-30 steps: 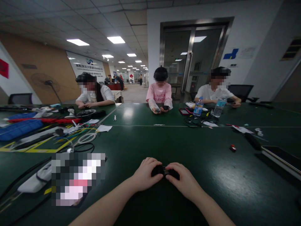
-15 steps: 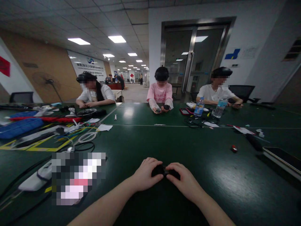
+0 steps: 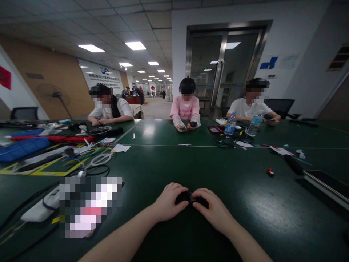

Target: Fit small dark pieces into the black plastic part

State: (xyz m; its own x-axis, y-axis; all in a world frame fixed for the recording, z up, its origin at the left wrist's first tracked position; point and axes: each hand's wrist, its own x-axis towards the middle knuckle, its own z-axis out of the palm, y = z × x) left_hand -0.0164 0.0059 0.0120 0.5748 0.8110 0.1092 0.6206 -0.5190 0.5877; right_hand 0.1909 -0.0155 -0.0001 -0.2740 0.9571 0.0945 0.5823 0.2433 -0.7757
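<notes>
Near the middle of the green counter's (image 3: pixel 163 165) close edge, I see the left hand (image 3: pixel 172 202) and right hand (image 3: pixel 209 205) facing each other, fingers curled tightly around a small black object (image 3: pixel 191 197) between them. Whether it touches the surface below, or is one piece or two, I can't tell. Off to the right lies a small red item (image 3: pixel 270 172); across from them sits a person in pink (image 3: pixel 185 106), holding something dark.

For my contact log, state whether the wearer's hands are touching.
Apart: in the head view, a gap showing the dark object separates the left hand and right hand.
</notes>
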